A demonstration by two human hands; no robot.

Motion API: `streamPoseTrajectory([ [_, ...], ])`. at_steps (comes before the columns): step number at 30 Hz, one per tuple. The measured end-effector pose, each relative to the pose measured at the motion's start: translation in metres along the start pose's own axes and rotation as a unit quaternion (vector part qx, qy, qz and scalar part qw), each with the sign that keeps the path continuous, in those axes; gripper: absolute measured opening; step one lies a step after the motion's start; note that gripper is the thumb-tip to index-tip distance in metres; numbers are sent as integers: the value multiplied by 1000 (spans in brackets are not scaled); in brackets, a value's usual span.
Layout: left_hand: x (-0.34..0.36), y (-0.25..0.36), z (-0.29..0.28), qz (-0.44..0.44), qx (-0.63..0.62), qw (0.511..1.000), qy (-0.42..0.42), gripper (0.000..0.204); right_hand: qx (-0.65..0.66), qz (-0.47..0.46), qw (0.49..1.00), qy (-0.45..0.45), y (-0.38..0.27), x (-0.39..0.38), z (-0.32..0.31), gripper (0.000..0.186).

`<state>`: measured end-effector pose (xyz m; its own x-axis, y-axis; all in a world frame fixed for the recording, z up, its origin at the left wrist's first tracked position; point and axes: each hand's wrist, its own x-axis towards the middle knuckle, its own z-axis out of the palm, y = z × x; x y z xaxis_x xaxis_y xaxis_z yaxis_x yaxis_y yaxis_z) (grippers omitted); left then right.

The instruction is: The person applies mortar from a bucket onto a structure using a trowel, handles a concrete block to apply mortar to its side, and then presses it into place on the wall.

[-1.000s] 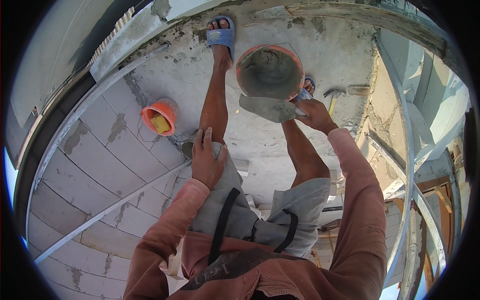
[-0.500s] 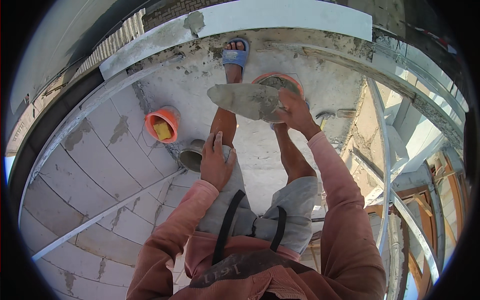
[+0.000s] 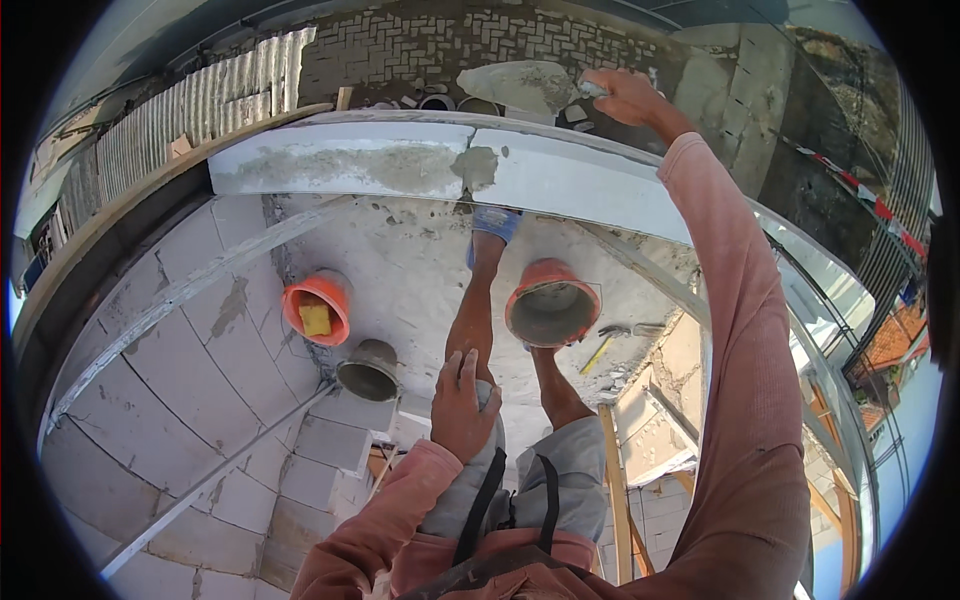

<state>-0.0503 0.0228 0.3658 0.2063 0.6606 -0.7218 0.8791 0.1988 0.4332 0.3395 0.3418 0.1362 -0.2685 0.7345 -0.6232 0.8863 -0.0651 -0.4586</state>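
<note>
the right hand (image 3: 628, 98) grips a trowel (image 3: 525, 88) by the far edge of a low wall (image 3: 585, 165); the left hand (image 3: 463, 412) lies on a knee (image 3: 485, 395). near the left edge of the floor (image 3: 420, 260), an orange bucket (image 3: 340, 303) with a yellow sponge (image 3: 315, 320) and a grey bucket (image 3: 371, 349); toward the right edge, a larger bucket (image 3: 547, 270) and a hammer (image 3: 597, 354).

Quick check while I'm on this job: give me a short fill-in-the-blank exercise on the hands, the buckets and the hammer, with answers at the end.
1. The right grip holds a broad-bladed ____.
2. The left grip rests on the person's own ____ leg.
3. The yellow sponge lies inside an ____ bucket.
4. The hammer has a ____ handle.

Missing words: trowel; left; orange; yellow.
</note>
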Motion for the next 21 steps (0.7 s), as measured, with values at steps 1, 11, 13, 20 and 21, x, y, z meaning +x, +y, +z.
streamPoseTrajectory([
  [1,5,4,-2,-5,-17,1000,-13,75,-30,-1,999,-17,18,21,17,50],
  [11,28,18,-24,-60,-60,995,-46,75,-205,-2,973,-104,11,102,98,45],
  [13,29,20,-24,-60,-63,995,-45,76,-220,-12,973,-74,9,92,104,41],
  [20,31,23,-28,-67,-34,995,-62,75,-280,-144,946,81,-8,26,93,34],
  [21,29,18,-25,-64,-43,995,-55,75,-284,-159,940,104,-12,18,90,32],
])
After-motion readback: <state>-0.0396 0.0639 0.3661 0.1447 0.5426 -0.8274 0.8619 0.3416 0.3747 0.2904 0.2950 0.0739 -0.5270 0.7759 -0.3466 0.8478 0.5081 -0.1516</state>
